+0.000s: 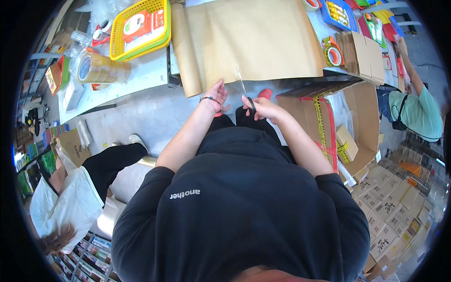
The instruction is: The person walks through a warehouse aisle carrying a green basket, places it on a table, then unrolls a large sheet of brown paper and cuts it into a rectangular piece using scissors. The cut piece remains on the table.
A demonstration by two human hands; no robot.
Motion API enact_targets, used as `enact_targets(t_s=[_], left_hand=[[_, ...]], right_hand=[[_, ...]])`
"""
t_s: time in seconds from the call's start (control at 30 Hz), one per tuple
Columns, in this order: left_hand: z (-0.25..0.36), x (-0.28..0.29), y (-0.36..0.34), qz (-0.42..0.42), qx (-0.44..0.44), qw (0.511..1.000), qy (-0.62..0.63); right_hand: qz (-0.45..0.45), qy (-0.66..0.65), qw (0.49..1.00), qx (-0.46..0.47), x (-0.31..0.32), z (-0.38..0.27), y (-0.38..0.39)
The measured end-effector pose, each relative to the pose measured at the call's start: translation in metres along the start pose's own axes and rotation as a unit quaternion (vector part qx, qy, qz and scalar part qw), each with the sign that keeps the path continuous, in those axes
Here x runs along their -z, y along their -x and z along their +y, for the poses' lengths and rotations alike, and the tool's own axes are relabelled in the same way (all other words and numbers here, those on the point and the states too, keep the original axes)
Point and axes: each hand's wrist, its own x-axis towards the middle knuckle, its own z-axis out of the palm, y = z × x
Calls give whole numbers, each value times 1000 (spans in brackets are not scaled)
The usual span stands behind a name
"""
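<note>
A wide sheet of brown kraft paper [263, 37] lies over the table in front of me, its near edge hanging at the table's front. Its left side runs into a rolled-up part, the paper roll [184, 51]. My right hand [263, 108] is closed round the black handles of a pair of scissors [242, 83]. The scissors' blades point up and away, at the near edge of the paper. Just left of them is my left hand [216, 97], fingers apart and a fingertip at the paper's edge. A beaded bracelet circles the left wrist.
Left of the paper stand a yellow basket [115, 47] and large tape rolls [104, 68]. At right are a blue basket [339, 16], a tape dispenser [332, 55] and folded cardboard [364, 54]. A big open carton [364, 110] stands at my right. Two people [70, 202] [418, 110] are nearby.
</note>
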Motion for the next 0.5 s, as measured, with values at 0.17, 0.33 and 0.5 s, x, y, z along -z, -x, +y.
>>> enact_targets(t_s=[0.17,0.33,0.5], left_hand=[[-3,-7,-12,7,-5,1000,15],[-7,-9,-22,-114,-46,981,152],[-5,-12,-25,-129,-56,974,177]], right_hand=[[1,13,999,-44,3,-2,1],[-42,-40,998,-23,13,-2,14],[1,41,999,20,35,17,23]])
